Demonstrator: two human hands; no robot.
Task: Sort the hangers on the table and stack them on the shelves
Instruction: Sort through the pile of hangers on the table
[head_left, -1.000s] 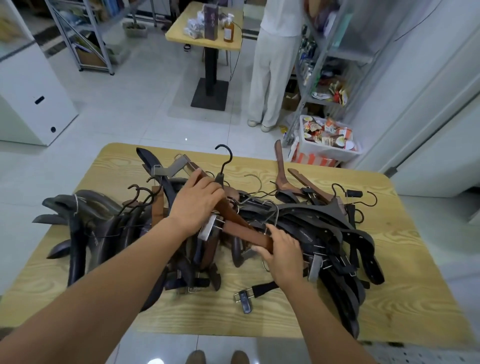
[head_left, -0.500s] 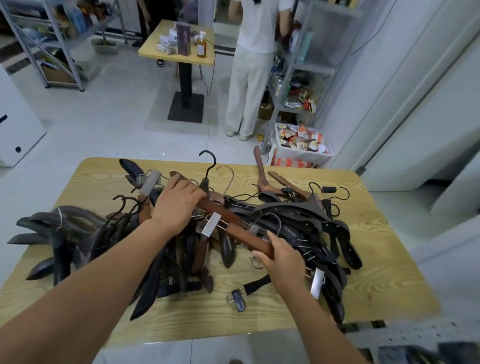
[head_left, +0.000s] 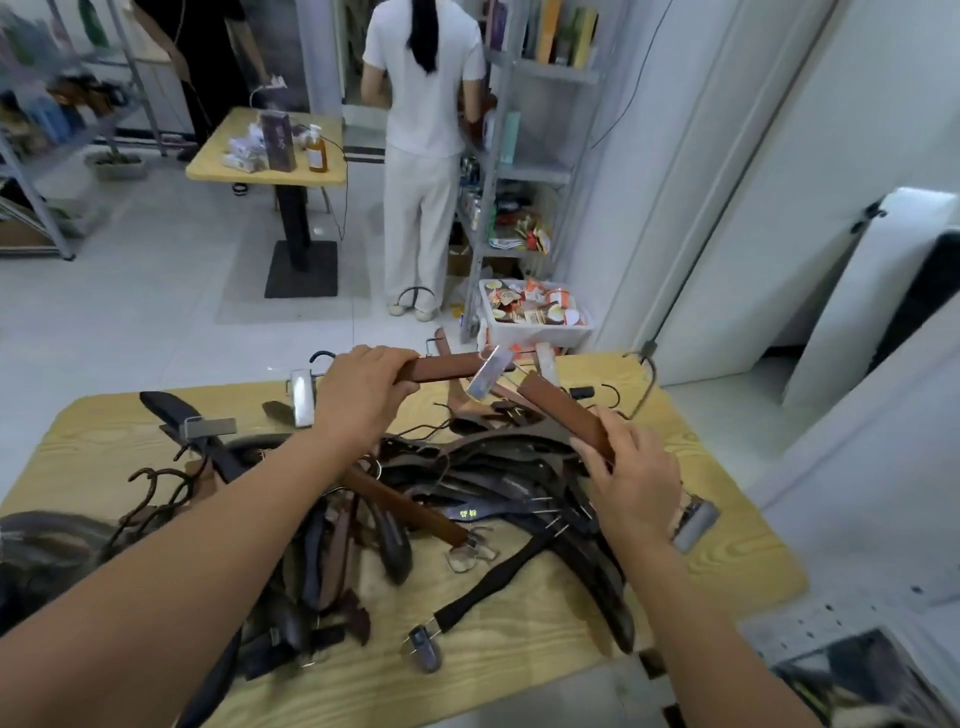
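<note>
Clearly, the hangers (head_left: 519, 467) are stiff and rather light things: wooden bars with metal clips (head_left: 488, 371). They will not bend, but they catch easily in one another, so each should be lifted slowly. I judge the best hold is on the bar itself, at its end or middle, not on a clip.

The left hand (head_left: 363, 397) is closed around one end of a brown bar (head_left: 444, 367) above the far edge of the worktop (head_left: 104, 431). The right hand (head_left: 634, 480) grips the lower end of a second brown bar (head_left: 563, 415), nearer the right edge. Whether these two are joined, I cannot tell. Both are held up over the pile (head_left: 322, 545), which covers the middle and left part of the worktop.

Counted: two brown bars in the hands and a third brown bar (head_left: 410, 506) lying in the pile. The dark hangers are too tangled to count, but there are surely more than ten.
</note>
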